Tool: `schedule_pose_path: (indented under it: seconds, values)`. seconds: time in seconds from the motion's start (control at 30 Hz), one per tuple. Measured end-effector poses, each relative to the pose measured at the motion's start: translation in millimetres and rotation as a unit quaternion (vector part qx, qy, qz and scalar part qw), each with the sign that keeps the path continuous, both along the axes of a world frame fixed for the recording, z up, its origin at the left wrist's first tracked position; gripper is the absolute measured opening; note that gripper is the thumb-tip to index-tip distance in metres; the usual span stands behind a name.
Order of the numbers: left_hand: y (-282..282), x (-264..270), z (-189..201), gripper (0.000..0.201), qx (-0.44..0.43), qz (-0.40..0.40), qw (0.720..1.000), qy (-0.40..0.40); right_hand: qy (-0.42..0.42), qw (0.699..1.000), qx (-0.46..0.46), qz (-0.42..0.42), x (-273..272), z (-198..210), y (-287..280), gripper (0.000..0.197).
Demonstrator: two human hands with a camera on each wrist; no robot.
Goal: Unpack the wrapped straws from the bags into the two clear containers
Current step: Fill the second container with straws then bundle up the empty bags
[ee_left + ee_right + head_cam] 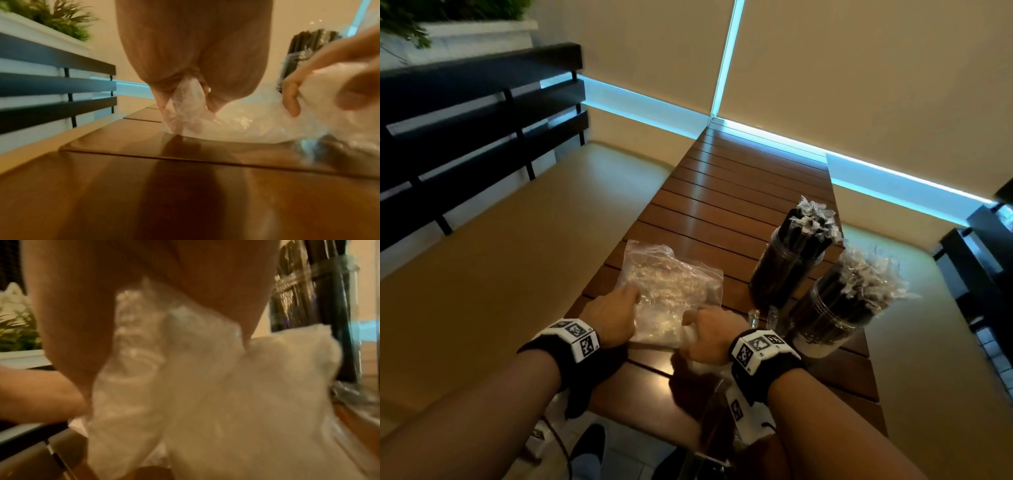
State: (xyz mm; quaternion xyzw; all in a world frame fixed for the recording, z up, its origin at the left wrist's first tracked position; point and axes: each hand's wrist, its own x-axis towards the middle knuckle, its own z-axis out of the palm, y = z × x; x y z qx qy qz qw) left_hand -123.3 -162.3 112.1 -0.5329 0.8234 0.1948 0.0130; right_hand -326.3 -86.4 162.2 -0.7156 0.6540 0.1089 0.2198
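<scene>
A crumpled clear plastic bag (671, 291) lies on the wooden slat table (729, 205) in front of me. My left hand (616, 310) pinches its left edge (185, 100) between thumb and fingers. My right hand (705, 334) grips a bunched wad of clear plastic (205, 378) at the bag's near right corner. Two clear containers stand to the right, both packed with dark wrapped straws: the far one (787, 263) and the near one (832, 308). Wrapper ends fan out above both rims.
A tan bench seat (517, 257) runs along the table's left side, with a dark slatted backrest (465, 137) behind it. A planter with green leaves (51, 17) sits above the backrest. More clear plastic hangs off the table's near edge under my right wrist (722, 411).
</scene>
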Motion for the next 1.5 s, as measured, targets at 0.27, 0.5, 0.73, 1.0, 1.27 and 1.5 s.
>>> schedule_pose_path:
  seconds: [0.27, 0.5, 0.73, 1.0, 1.27, 1.5]
  values:
    - [-3, 39, -27, 0.037, -0.288, -0.281, 0.910, -0.098, -0.007, 0.994, 0.086, -0.060, 5, -21, -16, 0.063]
    - [-13, 20, -16, 0.024, -0.021, -0.090, 0.991, 0.091, -0.002, 0.997, -0.060, 0.048, 5, 10, -5, 0.058]
    - [-20, 14, -6, 0.027, 0.042, -0.025, 0.996, -0.071, -0.031, 0.994, -0.035, 0.098, 16, 21, -8, 0.049]
    - [-15, 25, -12, 0.047, -0.212, -0.025, 0.977, 0.013, -0.036, 0.999, 0.038, 0.007, 19, -15, -22, 0.053]
    - [-13, 31, -21, 0.041, -0.137, -0.213, 0.966, -0.048, -0.040, 0.999, 0.020, 0.024, 15, -23, -18, 0.057]
    - [-15, 15, -20, 0.030, -0.039, -0.071, 0.994, 0.077, -0.134, 0.985, 0.069, -0.080, 5, -22, -20, 0.044]
